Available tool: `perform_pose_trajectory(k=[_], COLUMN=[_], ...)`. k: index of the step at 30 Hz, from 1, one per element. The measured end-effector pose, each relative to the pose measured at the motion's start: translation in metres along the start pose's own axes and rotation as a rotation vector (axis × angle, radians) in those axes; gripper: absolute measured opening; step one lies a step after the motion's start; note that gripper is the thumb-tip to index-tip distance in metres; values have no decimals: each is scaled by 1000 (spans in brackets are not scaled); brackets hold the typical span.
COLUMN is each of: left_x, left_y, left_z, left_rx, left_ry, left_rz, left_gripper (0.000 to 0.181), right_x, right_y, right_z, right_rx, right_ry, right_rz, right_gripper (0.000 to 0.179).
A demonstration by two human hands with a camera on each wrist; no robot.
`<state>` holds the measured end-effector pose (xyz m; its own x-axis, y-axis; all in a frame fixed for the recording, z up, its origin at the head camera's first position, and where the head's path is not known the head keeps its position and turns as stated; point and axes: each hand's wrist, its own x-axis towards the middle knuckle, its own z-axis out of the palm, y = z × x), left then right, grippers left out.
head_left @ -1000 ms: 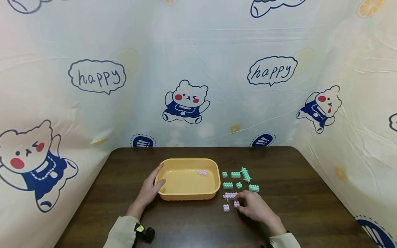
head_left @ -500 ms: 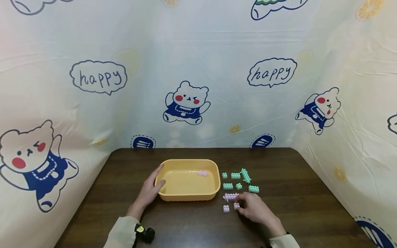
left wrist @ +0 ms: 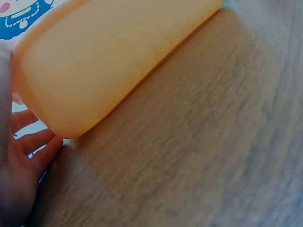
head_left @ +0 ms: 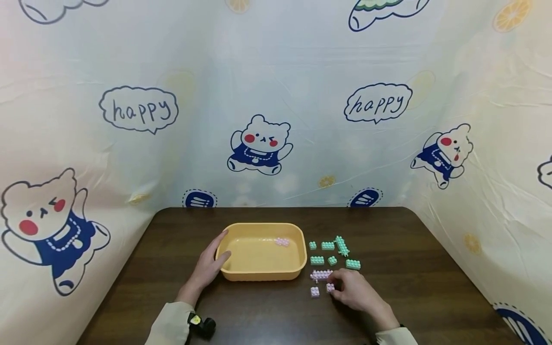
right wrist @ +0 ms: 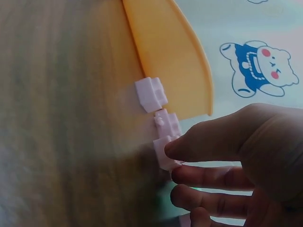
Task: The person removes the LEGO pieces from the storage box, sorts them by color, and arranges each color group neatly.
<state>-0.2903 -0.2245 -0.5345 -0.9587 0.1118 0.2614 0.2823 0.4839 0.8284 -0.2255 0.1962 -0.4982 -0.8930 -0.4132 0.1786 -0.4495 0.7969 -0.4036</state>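
Observation:
My left hand [head_left: 204, 269] holds a yellow plastic tray [head_left: 260, 276] at its left end, thumb over the rim and fingers along the outer wall. In the right wrist view, my right hand [right wrist: 265, 156] pinches a small pink building brick [right wrist: 162, 153] between thumb and fingers, low over the table. A similar pink brick [head_left: 315, 292] sits just to the left in the head view. Behind these two lies a longer pink brick piece [head_left: 320, 275]. One more pink piece [head_left: 282, 242] rests inside the tray, toward its right end.
Several green bricks [head_left: 316, 260] lie in loose rows to the right of the tray, behind the pink ones. A longer green piece [head_left: 342, 246] is farthest back. The dark wooden table [head_left: 258, 316] ends at a printed curtain [head_left: 258, 72] behind and at the sides.
The head view has tilted up slightly, so everything sits a little lower in it. Both hands keep practically the same places on the tray and the brick.

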Motion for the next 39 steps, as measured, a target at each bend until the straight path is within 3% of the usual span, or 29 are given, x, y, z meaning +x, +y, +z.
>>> perform_pose_trajectory(k=[9, 13, 25, 33, 39], left_x=[-1, -1, -2, -2, -2], left_y=[1, 1, -1, -1, 1], left_z=[0, -2, 0, 0, 0], left_rx=[-14, -16, -8, 7, 0], left_ry=[-7, -4, -2, 16, 13], left_rz=[-7, 0, -4, 8, -2], left_gripper=[61, 61, 62, 62, 62], right_x=[2, 9, 71, 111, 131], right_y=[5, 5, -20, -33, -37], right_z=[-17, -24, -46, -30, -10], right_rx=[46, 53, 94, 227, 225], right_ry=[-40, -32, 99, 48, 61], right_rz=[97, 104, -14, 4, -11], right_gripper=[16, 14, 14, 20, 20])
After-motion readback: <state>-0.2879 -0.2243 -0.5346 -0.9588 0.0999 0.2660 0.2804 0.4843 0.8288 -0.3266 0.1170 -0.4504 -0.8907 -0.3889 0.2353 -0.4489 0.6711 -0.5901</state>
